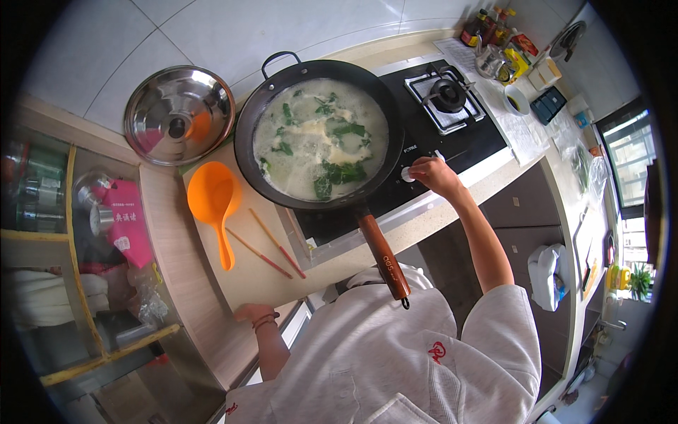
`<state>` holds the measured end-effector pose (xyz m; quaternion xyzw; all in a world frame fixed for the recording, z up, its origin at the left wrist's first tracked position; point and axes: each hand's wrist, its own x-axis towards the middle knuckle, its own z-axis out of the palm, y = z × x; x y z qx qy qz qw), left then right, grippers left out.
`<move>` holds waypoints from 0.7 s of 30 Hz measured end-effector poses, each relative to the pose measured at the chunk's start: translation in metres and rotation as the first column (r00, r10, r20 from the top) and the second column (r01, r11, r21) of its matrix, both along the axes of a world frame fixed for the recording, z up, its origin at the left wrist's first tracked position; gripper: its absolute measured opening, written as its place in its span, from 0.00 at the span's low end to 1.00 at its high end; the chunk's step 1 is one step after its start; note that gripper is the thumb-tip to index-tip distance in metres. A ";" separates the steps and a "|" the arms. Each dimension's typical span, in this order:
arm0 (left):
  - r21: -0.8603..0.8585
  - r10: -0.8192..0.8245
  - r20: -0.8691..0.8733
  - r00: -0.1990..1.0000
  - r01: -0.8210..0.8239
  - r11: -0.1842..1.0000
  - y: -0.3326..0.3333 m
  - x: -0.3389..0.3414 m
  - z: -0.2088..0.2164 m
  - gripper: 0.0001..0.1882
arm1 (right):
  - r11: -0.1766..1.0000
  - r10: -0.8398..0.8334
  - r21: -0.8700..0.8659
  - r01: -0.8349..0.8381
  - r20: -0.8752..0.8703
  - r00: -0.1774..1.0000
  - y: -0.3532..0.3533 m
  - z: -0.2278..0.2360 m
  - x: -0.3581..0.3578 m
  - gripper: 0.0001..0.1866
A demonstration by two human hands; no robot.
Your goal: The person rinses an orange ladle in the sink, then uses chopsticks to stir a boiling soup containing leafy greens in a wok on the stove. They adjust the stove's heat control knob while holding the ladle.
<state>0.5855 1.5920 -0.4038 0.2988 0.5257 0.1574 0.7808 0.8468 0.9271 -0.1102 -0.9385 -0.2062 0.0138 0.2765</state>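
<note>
My right hand (432, 177) is closed on a round stove knob (407, 174) at the front of the black glass hob (339, 225). To its left, a large dark wok (244, 152) sits over the hob, holding pale, cloudy soup (289, 166) with green leaves and light strands in it. The wok's brown wooden handle (383, 256) points toward my body. My left hand (256, 311) rests at the counter's front edge, holding nothing, its fingers only partly visible. Nearest to it on the counter are a pair of chopsticks (267, 252) and an orange plastic ladle (212, 194).
A shiny metal lid (159, 116) leans against the tiled wall behind the ladle. The right burner (447, 97) has no pot on it. Farther right stand sauce bottles (487, 28), a metal kettle (489, 60) and a white bowl (515, 101). A glass-fronted cabinet (78, 261) stands left.
</note>
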 end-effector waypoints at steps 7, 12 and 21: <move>-0.065 0.096 0.127 0.987 -0.089 0.994 -0.010 -0.005 -0.004 0.36 | 1.000 0.019 0.003 -0.019 0.006 1.000 0.000 -0.001 -0.001 0.07; -0.098 0.131 0.174 0.976 -0.115 0.989 -0.012 -0.008 -0.006 0.35 | 1.000 0.024 -0.009 -0.024 0.014 1.000 0.000 -0.002 -0.001 0.07; -0.139 0.165 0.246 0.955 -0.134 0.981 -0.015 -0.012 -0.010 0.35 | 1.000 0.010 -0.021 -0.009 0.025 1.000 0.001 -0.002 -0.003 0.07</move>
